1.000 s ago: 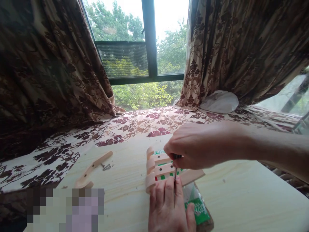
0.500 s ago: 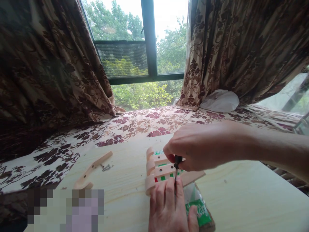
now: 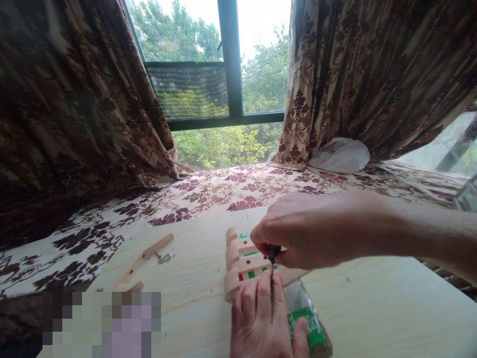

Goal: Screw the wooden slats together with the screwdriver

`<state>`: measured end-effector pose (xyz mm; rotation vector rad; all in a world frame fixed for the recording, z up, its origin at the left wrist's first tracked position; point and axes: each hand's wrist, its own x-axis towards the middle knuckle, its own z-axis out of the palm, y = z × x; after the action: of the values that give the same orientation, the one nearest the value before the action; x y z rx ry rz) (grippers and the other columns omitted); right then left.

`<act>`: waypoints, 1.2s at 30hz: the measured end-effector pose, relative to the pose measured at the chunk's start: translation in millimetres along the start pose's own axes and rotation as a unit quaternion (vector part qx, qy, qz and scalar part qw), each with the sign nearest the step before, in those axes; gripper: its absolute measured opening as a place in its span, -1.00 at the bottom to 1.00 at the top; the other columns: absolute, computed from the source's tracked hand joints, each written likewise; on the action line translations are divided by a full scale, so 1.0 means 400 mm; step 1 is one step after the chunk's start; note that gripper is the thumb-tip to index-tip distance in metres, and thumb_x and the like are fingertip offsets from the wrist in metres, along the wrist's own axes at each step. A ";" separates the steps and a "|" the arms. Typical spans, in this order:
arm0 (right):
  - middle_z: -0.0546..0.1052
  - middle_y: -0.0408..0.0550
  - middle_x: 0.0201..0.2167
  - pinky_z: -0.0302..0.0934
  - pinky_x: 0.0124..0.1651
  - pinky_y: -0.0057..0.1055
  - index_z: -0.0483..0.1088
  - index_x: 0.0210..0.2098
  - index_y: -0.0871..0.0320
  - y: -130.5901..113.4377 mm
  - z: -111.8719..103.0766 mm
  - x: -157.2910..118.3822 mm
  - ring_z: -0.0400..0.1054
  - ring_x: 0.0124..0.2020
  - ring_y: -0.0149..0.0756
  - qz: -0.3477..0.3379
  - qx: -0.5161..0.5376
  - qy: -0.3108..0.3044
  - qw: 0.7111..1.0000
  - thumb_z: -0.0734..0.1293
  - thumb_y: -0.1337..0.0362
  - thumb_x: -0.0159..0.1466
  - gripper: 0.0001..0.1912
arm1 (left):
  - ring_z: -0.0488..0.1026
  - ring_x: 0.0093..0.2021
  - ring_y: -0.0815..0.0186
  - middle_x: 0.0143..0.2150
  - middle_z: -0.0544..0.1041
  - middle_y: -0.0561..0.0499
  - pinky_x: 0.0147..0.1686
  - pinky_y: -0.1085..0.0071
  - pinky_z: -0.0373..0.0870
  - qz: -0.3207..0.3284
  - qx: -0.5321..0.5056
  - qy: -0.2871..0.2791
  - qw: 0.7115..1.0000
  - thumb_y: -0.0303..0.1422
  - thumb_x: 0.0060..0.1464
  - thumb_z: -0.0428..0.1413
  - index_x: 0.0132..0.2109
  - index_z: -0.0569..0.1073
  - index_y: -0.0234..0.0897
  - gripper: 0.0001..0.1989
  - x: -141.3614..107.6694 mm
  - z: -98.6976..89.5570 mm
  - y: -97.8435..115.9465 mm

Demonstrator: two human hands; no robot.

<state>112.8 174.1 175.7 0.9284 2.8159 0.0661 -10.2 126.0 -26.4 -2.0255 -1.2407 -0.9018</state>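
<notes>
A small dark-handled screwdriver (image 3: 274,250) is pinched in my right hand (image 3: 309,233), its thin shaft pointing down. The tip ends beside the fingers of my left hand (image 3: 261,313); what it touches there is hidden. Flat and stretched out, my left-hand fingers press on the nearest of several light wooden hooks (image 3: 233,283), which lie side by side with their rounded ends to the left. Dark holes or screw heads show along them. A wooden strip (image 3: 294,275) sticks out to the right. Under these rests a green-and-clear packet (image 3: 307,328), near my left thumb.
On the pale wooden board (image 3: 194,298), a loose wooden hook (image 3: 143,258) lies to the left with several small screws (image 3: 164,258) beside it. Flowered cloth (image 3: 208,191) spreads behind the board toward the window. A white plastic bag (image 3: 341,155) sits by the right curtain.
My right hand has shifted slightly lower with the screwdriver and its wrist has turned a little. My left hand stays almost in place on the hook.
</notes>
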 end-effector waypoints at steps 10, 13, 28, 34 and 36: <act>0.34 -0.15 -0.64 -0.15 -0.61 -0.45 0.44 -0.46 0.18 0.004 0.006 -0.002 0.01 -0.65 -0.46 0.016 0.005 -0.003 1.000 0.26 0.33 0.04 -0.88 | 0.28 -0.08 0.14 -0.09 0.48 -0.06 -0.02 0.20 0.13 -0.037 -0.045 0.032 0.998 -0.14 0.14 -0.19 -0.04 0.44 -0.33 -0.53 -0.029 0.029 0.020; 0.37 -0.13 -0.62 -0.14 -0.59 -0.44 0.45 -0.39 0.18 0.000 0.002 -0.006 0.02 -0.63 -0.43 0.017 0.006 -0.001 1.000 0.27 0.33 0.05 -0.85 | 0.30 -0.10 0.13 -0.12 0.50 -0.06 -0.02 0.18 0.13 -0.070 -0.060 0.066 0.994 -0.14 0.15 -0.22 -0.10 0.47 -0.33 -0.52 -0.024 0.043 0.034; 0.44 -0.11 -0.56 -0.09 -0.59 -0.49 0.44 -0.36 0.18 0.018 0.006 -0.004 0.13 -0.60 -0.44 0.027 0.050 0.002 0.998 0.26 0.30 0.08 -0.84 | 0.34 -0.13 0.15 -0.16 0.53 -0.06 -0.03 0.20 0.15 -0.113 -0.101 0.108 0.983 -0.13 0.15 -0.20 -0.15 0.49 -0.33 -0.53 -0.024 0.049 0.041; 0.46 -0.13 -0.49 -0.03 -0.53 -0.50 0.44 -0.36 0.16 0.020 0.006 -0.004 0.22 -0.50 -0.43 -0.016 0.036 -0.004 0.999 0.22 0.46 0.03 -0.78 | 0.33 -0.10 0.17 -0.14 0.52 -0.06 0.01 0.23 0.13 -0.074 -0.083 0.077 0.991 -0.15 0.15 -0.19 -0.12 0.48 -0.33 -0.55 -0.019 0.035 0.032; 0.44 -0.14 -0.53 -0.05 -0.57 -0.51 0.44 -0.36 0.17 0.026 0.012 0.006 0.19 -0.55 -0.45 -0.015 0.053 -0.015 0.998 0.23 0.42 0.03 -0.80 | 0.33 -0.12 0.18 -0.15 0.52 -0.04 -0.01 0.24 0.13 -0.090 -0.089 0.089 0.988 -0.14 0.16 -0.21 -0.14 0.49 -0.32 -0.54 -0.019 0.038 0.034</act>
<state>117.9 183.9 171.8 0.9013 2.8289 -0.0995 3.5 128.6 -43.3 -1.9372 -1.2967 -1.2915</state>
